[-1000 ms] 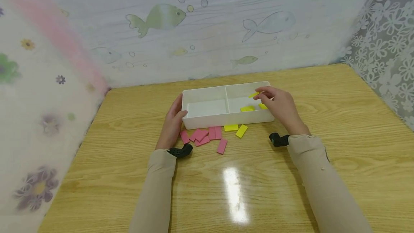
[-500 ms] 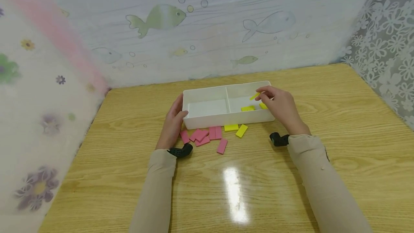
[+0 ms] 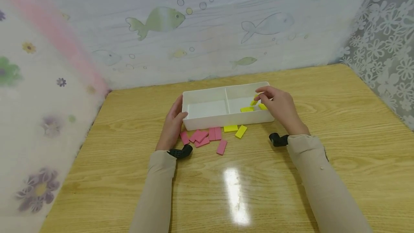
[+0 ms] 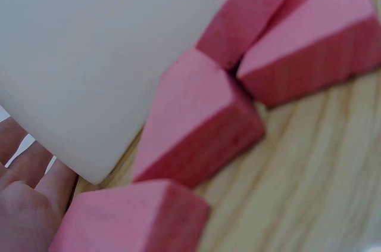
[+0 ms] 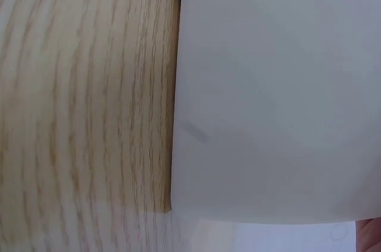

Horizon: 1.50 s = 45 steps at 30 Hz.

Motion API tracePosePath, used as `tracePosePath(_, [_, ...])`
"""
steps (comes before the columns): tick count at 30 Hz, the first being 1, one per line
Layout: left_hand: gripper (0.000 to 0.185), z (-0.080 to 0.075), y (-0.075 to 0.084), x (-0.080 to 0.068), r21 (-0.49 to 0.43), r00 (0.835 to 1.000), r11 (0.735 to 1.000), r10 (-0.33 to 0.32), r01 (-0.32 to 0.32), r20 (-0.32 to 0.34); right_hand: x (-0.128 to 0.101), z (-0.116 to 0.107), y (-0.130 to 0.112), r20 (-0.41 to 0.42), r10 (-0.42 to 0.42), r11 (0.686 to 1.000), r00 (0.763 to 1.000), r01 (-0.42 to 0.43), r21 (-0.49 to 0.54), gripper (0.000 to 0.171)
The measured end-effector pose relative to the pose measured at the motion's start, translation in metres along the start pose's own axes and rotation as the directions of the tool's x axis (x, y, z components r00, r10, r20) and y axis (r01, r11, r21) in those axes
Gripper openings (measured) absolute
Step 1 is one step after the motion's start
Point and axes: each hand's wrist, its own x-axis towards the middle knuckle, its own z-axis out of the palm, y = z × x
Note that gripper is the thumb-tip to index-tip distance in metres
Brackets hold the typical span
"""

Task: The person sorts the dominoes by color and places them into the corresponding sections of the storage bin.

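A white two-compartment box [image 3: 207, 121] stands on the table. My left hand [image 3: 171, 123] grips its left end, thumb over the rim and fingers along the outer side; some fingers [image 4: 36, 174] show beside the white wall in the left wrist view. Over the right compartment, my right hand [image 3: 281, 107] pinches a small flat yellow block [image 3: 253, 102], tilted downward, between thumb and fingers. Inside that compartment lie more yellow blocks [image 3: 247, 109], partly hidden by the front wall and the hand. In the right wrist view the box's outer wall [image 5: 274, 97] covers what is held.
In front of the box lie several pink blocks [image 3: 221, 147], some overlapping in a pile [image 3: 202, 136], and two yellow blocks [image 3: 241, 131]. The left compartment shows its bare floor [image 3: 207, 109]. A painted wall [image 3: 207, 46] rises behind the wooden table [image 3: 129, 182].
The yellow block at my right fingertips has tipped from nearly level to pointing steeply down, lower in the right compartment. My left hand keeps its grip on the box.
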Motion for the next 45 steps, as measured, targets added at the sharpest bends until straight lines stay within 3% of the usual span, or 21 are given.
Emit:
tracePosePath(24, [0.059,0.0005,0.0008,0.0006,-0.001,1.000,1.000,-0.008,0.008,-0.010,0.0005,-0.0013,-0.0023,0.007,-0.006,1.000,1.000,0.006,-0.011,0.022])
tracePosePath(37, [0.058,0.0005,-0.0038,0.0030,-0.003,1.000,1.000,-0.019,0.019,-0.023,-0.0019,-0.0069,-0.0047,0.059,-0.023,0.998,0.998,0.019,0.061,0.025])
tracePosePath(45, [0.059,0.0012,0.0013,0.0001,0.005,1.000,1.000,-0.021,0.021,-0.015,-0.0019,-0.0089,-0.0091,0.057,-0.049,0.994,0.997,0.043,0.098,0.025])
